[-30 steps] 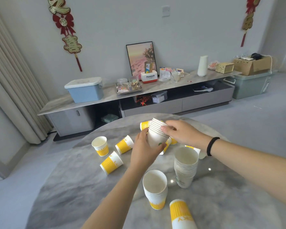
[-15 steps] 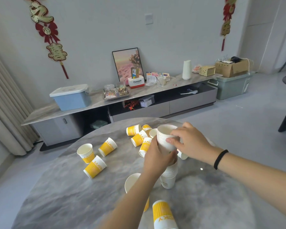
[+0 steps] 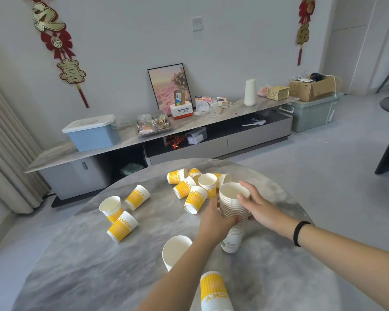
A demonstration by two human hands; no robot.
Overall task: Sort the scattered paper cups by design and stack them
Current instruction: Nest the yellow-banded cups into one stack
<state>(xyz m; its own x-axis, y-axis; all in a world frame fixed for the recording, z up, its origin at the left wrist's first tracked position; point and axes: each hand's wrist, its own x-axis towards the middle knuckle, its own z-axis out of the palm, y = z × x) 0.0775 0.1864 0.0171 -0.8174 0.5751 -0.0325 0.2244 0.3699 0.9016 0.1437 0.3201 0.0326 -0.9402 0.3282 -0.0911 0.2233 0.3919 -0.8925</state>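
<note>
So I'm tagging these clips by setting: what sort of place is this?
Most likely a home living room: a low media console along the wall carries household clutter and a leaning framed picture, red festive hangings decorate the wall, and curtains hang at the left.

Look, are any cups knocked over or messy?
Yes. Many yellow LUCKY cups lie tipped on their sides in a heap at the table's far edge. The tall white stack between both hands leans slightly.

Bare table [image 3: 301, 277] right of white stack [image 3: 233, 221]; yellow cups [image 3: 194, 187] crowding behind.
</note>
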